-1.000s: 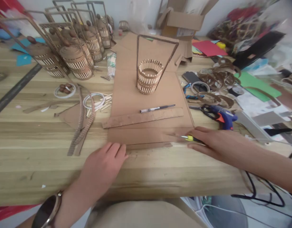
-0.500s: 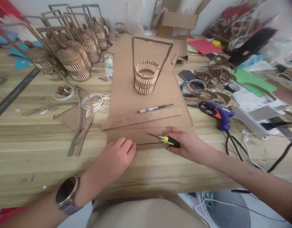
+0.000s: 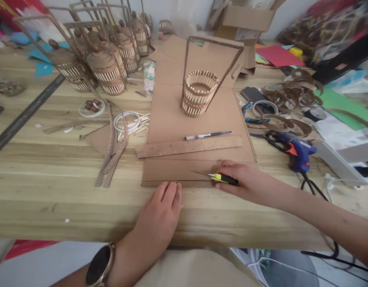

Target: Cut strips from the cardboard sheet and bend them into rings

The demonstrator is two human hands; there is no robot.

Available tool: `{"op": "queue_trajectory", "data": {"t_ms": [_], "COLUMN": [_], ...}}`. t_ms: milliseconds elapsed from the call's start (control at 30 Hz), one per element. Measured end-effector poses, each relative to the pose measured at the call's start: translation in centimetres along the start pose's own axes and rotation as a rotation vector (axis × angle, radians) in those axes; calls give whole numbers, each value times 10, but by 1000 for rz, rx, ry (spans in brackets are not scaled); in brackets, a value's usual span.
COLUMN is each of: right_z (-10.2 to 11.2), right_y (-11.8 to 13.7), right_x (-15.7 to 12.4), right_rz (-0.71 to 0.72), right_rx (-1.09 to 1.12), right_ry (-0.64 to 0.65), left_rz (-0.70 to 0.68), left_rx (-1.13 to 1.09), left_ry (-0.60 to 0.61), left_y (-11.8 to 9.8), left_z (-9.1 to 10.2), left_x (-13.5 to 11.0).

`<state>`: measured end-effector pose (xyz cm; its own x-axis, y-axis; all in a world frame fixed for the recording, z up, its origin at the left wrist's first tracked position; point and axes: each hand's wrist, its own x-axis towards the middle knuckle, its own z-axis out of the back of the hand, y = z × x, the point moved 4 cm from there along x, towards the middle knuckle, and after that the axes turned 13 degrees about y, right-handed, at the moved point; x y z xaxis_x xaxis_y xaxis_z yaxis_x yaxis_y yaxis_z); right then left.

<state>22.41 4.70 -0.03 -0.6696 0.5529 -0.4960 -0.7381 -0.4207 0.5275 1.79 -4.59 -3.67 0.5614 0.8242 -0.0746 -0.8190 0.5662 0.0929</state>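
A brown cardboard sheet [image 3: 184, 119] lies flat on the wooden table. My right hand [image 3: 246, 181] is closed round a yellow and black utility knife [image 3: 220, 178], whose blade rests on the sheet's near strip and points left. My left hand [image 3: 161, 213] lies flat with fingers stretched out on the table, fingertips at the sheet's front edge. A watch sits on that wrist. On the sheet lie a long cardboard strip [image 3: 188, 146] and a pen [image 3: 208, 135]. An open stick basket with a tall handle [image 3: 199, 92] stands farther back.
Several finished lidded stick baskets [image 3: 106, 71] stand at the back left. Tape rings, corrugated strips [image 3: 115, 151] and loose sticks lie left of the sheet. A blue glue gun [image 3: 296, 149], scissors, curled cardboard strips and coloured paper crowd the right. A cardboard box stands at the back.
My right hand slid the knife left along the sheet's near edge, from the right corner. My left hand drew back from the cardboard to just in front of it. The view shifted.
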Motion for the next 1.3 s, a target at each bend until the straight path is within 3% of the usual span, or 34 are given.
{"op": "queue_trajectory", "data": {"t_ms": [133,233,367,500,633,800,1033,1300], "right_z": [10,18,24,16,7,7,7,8], "right_y": [8,13,27,53,81,98,106,106], "right_x": [4,9,23,43,60,71,75,73], "right_rz": [-27,-35,-13,-34,1,39,34,69], "right_rx": [-62,-93,-196,-402,-569,-652,-699,-741], "right_ry": [102,172,135,123,155,185,261,194], "left_rz": [99,100,66,69,88,177,200,225], "left_rx": [-88,-105,-82,-55,-66,-135,-189,-209], "left_ry": [42,78,110,94,46,-22,-82,-195], "left_y": [-1,-3,-5,-6,-8,-5,-4,1], "left_z": [-1,-3,-5,-5,-5,-3,-1,5], "left_x": [-6,-7,-5,-7,-10,-12,-14,-15]}}
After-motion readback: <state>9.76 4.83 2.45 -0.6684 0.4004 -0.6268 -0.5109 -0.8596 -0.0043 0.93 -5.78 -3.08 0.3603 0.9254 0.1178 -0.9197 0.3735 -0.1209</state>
